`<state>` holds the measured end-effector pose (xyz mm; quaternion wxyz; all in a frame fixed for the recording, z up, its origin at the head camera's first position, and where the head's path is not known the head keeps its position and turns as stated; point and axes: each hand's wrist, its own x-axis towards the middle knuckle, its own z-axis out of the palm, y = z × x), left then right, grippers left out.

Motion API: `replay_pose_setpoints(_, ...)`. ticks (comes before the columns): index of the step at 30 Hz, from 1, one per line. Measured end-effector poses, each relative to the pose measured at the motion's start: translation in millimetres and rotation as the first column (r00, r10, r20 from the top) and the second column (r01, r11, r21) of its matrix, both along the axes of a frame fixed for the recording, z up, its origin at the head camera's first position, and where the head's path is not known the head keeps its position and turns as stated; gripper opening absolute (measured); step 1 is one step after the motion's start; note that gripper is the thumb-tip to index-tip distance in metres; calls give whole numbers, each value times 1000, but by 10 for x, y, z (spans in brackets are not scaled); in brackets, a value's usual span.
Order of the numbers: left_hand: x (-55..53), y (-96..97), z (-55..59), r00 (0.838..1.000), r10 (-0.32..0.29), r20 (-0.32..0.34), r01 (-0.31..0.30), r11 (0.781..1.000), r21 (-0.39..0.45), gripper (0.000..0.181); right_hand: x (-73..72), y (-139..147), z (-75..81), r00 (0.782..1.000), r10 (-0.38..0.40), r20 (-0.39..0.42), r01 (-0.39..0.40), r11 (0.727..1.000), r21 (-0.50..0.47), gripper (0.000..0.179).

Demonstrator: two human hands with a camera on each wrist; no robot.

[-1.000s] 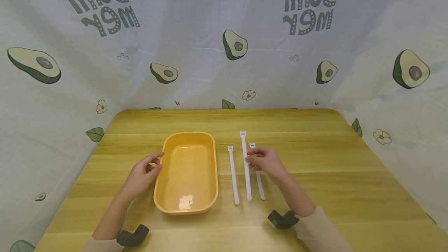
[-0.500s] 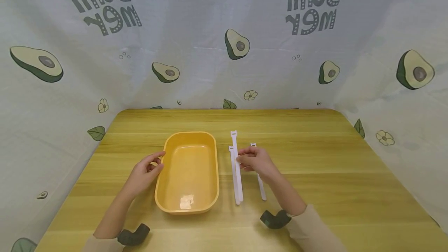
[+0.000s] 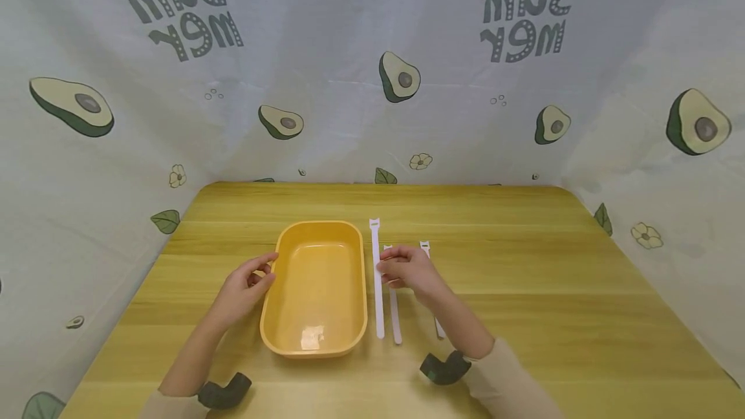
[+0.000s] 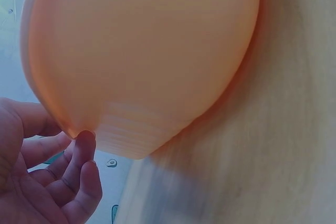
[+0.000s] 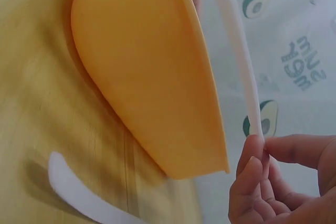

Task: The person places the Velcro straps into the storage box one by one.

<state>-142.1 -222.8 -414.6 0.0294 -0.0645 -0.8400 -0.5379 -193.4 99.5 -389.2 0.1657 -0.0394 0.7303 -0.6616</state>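
Observation:
My right hand (image 3: 407,270) pinches a white hook-and-loop cable tie (image 3: 377,302) between thumb and fingers, close to the right side of the yellow tray. In the right wrist view this cable tie (image 5: 239,51) stands up off the table, level with the tray's rim. My left hand (image 3: 241,286) grips the left rim of the yellow tray (image 3: 314,290), its fingertips at the edge in the left wrist view. A shorter white cable tie (image 3: 396,322) lies on the table, partly covered by my right hand. Another cable tie (image 3: 425,247) lies farther right, partly behind my right wrist.
The wooden table (image 3: 524,244) carries the tray and ties. A pale cloth (image 3: 343,83) printed with avocados hangs behind and at both sides. A dark curved piece (image 3: 225,392) sits by the left sleeve, and a similar dark piece (image 3: 445,368) by the right.
My right hand has moved left with the long cable tie, passing over the shorter one to the tray's right edge. The left hand and tray have stayed together in place.

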Motion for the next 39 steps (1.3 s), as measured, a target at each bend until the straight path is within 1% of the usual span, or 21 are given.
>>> replay_pose_setpoints(4, 4, -3, -5, 1000, 3, -2, -3, 1000, 3, 37, -4, -97, -2, 1000, -5, 1, 5, 1000, -11, 22)
replay_pose_setpoints(8, 13, -4, -2, 1000, 4, 4, -4, 1000, 10, 38, -10, -197, -6, 1000, -13, 19, 14, 999, -30, 22)
replay_pose_setpoints(15, 6, 2, -6, 1000, 0, -8, 0, 1000, 16, 38, -6, -319, 1, 1000, 22, 10, -21, 997, -76, 24)
replay_pose_setpoints(19, -15, 3, -28, 1000, -7, -24, 7, 1000, 11, 38, 5, -406, 31, 1000, 21, 18, -19, 995, -93, 21)
replay_pose_setpoints(27, -31, -8, -57, 1000, -6, -27, 6, 1000, -2, 37, -4, -607, 49, 999, 40, -1, -40, 996, -84, 19)
replay_pose_setpoints(31, -28, -11, -49, 1000, -3, -26, 3, 1000, -6, 37, -7, -689, 32, 997, 66, -25, -68, 995, -78, 20)
replay_pose_setpoints(35, -25, -13, -42, 1000, -4, -13, 4, 1000, 6, 38, -3, -763, 25, 995, 89, -34, -91, 993, -69, 21)
replay_pose_setpoints(39, -22, -18, -45, 1000, -10, 1, 10, 1000, 23, 38, 6, -837, 30, 995, 96, -29, -98, 993, -69, 22)
